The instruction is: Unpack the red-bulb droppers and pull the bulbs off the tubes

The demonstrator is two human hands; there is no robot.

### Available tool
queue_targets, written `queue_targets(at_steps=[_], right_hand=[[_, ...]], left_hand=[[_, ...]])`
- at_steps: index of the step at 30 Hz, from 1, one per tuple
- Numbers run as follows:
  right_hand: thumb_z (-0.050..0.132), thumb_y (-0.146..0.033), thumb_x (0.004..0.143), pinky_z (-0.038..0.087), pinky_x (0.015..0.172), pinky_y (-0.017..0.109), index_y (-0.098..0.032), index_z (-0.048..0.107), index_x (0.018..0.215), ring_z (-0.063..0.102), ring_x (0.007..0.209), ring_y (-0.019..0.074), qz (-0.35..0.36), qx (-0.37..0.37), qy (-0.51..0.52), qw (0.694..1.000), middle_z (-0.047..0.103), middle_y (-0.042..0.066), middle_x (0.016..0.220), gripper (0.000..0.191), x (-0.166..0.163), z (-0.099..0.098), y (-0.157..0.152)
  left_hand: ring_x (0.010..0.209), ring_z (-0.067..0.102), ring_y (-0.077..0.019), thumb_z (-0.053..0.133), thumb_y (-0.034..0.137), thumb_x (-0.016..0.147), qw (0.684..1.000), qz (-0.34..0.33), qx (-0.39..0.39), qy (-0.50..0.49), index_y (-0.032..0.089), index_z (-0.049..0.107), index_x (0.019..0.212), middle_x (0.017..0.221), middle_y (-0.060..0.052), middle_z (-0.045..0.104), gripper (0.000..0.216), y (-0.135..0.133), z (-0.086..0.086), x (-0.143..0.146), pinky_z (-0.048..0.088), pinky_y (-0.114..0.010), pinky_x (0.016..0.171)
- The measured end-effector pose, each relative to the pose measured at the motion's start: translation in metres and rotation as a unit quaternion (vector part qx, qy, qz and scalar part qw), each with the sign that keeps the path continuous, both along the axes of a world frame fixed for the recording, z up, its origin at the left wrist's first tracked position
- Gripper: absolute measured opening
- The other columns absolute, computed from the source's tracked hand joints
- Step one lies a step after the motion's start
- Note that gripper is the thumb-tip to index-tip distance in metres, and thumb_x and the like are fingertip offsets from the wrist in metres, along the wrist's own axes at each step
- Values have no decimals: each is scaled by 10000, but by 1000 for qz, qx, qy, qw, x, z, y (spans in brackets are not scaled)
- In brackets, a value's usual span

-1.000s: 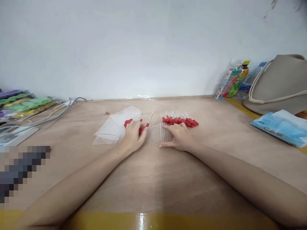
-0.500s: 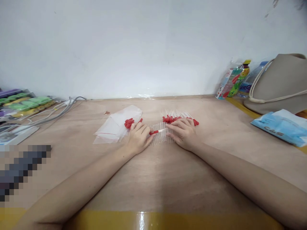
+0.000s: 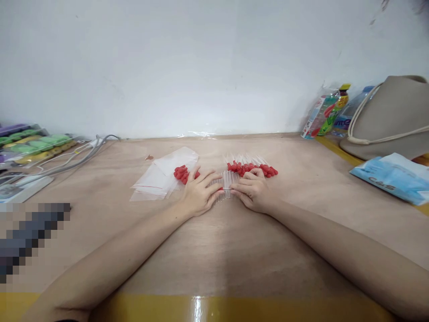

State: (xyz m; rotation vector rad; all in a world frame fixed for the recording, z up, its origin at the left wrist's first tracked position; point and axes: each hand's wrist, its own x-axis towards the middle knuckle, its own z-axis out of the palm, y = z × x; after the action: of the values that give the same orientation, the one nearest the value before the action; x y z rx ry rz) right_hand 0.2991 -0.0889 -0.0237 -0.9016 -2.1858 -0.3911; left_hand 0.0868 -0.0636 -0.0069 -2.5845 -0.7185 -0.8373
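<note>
on the table, left hand (image 3: 200,194) and right hand (image 3: 252,190) fingers pinch clear tubes (image 3: 227,181) between them

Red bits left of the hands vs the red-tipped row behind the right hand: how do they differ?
The small heap of loose red rubber bulbs sits bunched beside the stack of clear plastic bags; the row of clear droppers with red bulbs is spread wide in a line. The heap shows no tubes; the row's bulbs carry clear stems pointing toward the wall. Both lie on the wooden table and share the red colour.
</note>
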Motion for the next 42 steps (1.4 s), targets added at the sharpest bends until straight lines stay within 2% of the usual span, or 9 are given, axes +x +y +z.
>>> queue_targets(at_steps=[5, 10, 18, 23, 28, 32, 35, 39, 42], right_hand=[[485, -265, 868, 315, 689, 310, -173, 654, 828, 427, 652, 134, 41, 12, -8, 999, 575, 9, 604, 196, 1, -2, -1], [464, -243, 873, 343, 604, 285, -161, 642, 878, 396, 639, 145, 62, 6, -10, 998, 550, 29, 622, 197, 3, -8, 0], [511, -200, 846, 385, 579, 274, -158, 640, 920, 400, 633, 144, 87, 7, 21, 996, 554, 29, 620, 155, 8, -10, -6], [518, -185, 835, 407, 584, 282, -165, 643, 922, 427, 634, 150, 77, -3, 48, 996, 542, 29, 613, 153, 17, -5, -10], [492, -170, 835, 422, 642, 318, -174, 625, 980, 487, 678, 160, 7, -30, 110, 993, 597, 55, 736, 196, 22, -3, -7], [467, -166, 823, 405, 628, 317, -150, 629, 976, 493, 659, 164, -52, -37, 110, 992, 587, 57, 700, 223, 17, -4, -4], [478, -177, 807, 389, 649, 317, -159, 622, 957, 512, 660, 164, -77, -38, 113, 990, 614, 46, 700, 209, 13, -6, -2], [482, -188, 806, 348, 647, 312, -172, 620, 832, 525, 633, 157, -99, -9, 113, 989, 636, 33, 676, 141, 7, -7, 1], [487, -182, 805, 318, 634, 314, -172, 621, 777, 521, 621, 159, -109, 13, 104, 988, 630, 28, 638, 138, 0, -7, 4]], left_hand=[[1218, 430, -227, 418, 294, 898, 999, -13, -25, 45, 208, 631, 855, 1200, -3, 585, 234, -6, 6, -3, 38, -540, 1092], [1232, 417, -232, 376, 290, 913, 996, -17, -48, 67, 190, 625, 821, 1212, -25, 577, 284, -9, 9, -4, -5, -561, 1089], [1239, 407, -208, 392, 251, 905, 995, -50, -44, 75, 176, 603, 813, 1194, -25, 587, 242, -6, 7, -6, 84, -511, 1100], [1217, 409, -222, 383, 228, 901, 995, -50, -53, 65, 171, 593, 856, 1173, -46, 585, 222, -5, 5, -15, 218, -471, 1057], [877, 518, -194, 347, 270, 904, 995, 28, -95, -1, 150, 572, 834, 908, -87, 563, 265, -2, 13, -26, 427, -355, 799], [747, 498, -167, 327, 302, 903, 978, 118, -153, -80, 157, 580, 764, 743, -49, 512, 323, 20, 39, -31, 420, -303, 715], [741, 514, -184, 412, 335, 853, 955, 183, -230, -50, 173, 598, 646, 595, -23, 516, 322, 50, 60, -37, 400, -285, 672], [653, 556, -151, 529, 384, 763, 895, 276, -351, 11, 179, 645, 799, 714, -15, 619, 238, 85, 72, -39, 396, -234, 579], [640, 584, -159, 602, 389, 686, 864, 317, -384, 67, 181, 635, 889, 759, -30, 653, 292, 96, 69, -30, 396, -218, 542]])
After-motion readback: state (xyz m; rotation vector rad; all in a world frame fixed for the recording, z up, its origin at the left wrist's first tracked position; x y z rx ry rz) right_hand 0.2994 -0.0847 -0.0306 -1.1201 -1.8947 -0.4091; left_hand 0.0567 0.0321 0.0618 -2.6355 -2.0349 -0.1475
